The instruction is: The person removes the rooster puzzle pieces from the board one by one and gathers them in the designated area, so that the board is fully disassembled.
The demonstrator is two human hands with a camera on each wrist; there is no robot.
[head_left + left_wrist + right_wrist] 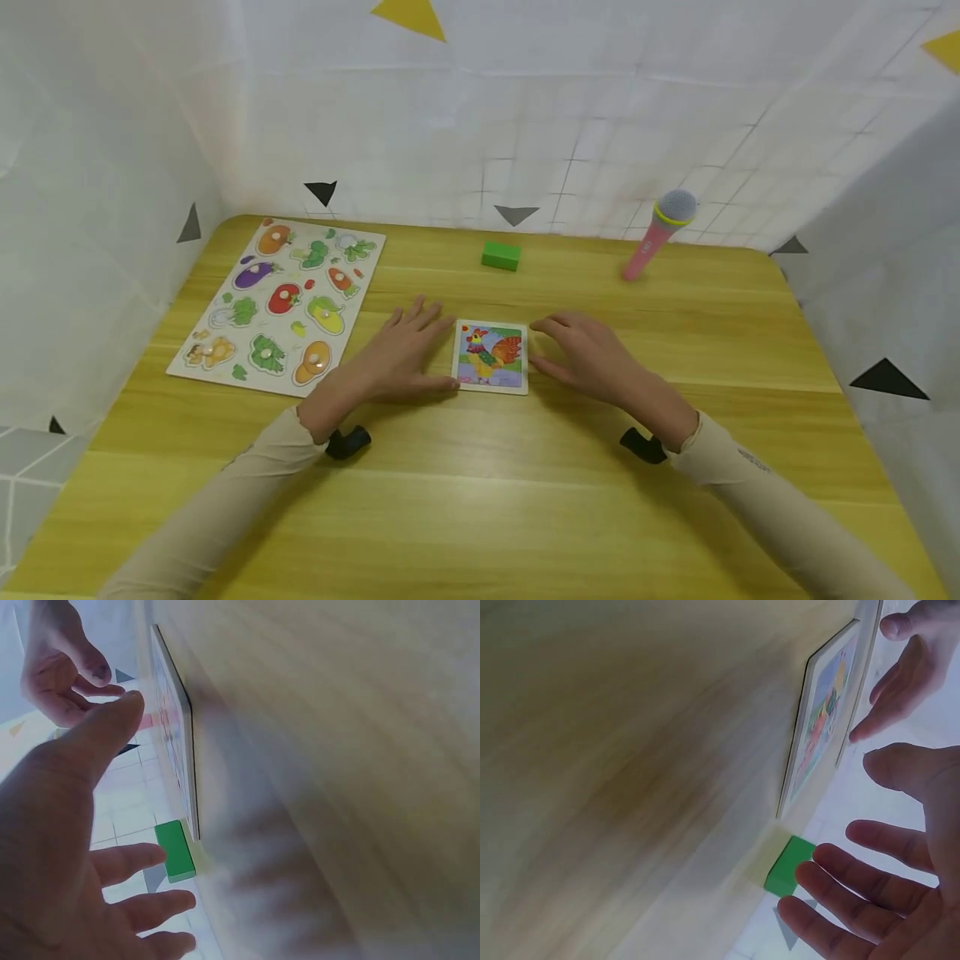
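Note:
A small square rooster puzzle point(491, 358) with a pale border lies flat on the wooden table between the two hands. To its left is my left hand point(401, 354), fingers spread, the thumb tip close to the puzzle's lower left corner; whether it touches cannot be told. My right hand point(588, 354) hovers at the right edge with fingers loosely bent and a gap between thumb and fingers. Seen from the left wrist, the puzzle point(176, 727) lies beyond the thumb. The right wrist view shows the puzzle point(821, 712) beyond open fingers that hold nothing.
A larger vegetable puzzle board point(300, 321) lies at the table's left, partly beneath the left forearm in view. Behind the rooster puzzle sits a green block point(501, 256). A pink toy microphone point(651, 246) stands at the back right, near the white curtain point(450, 125).

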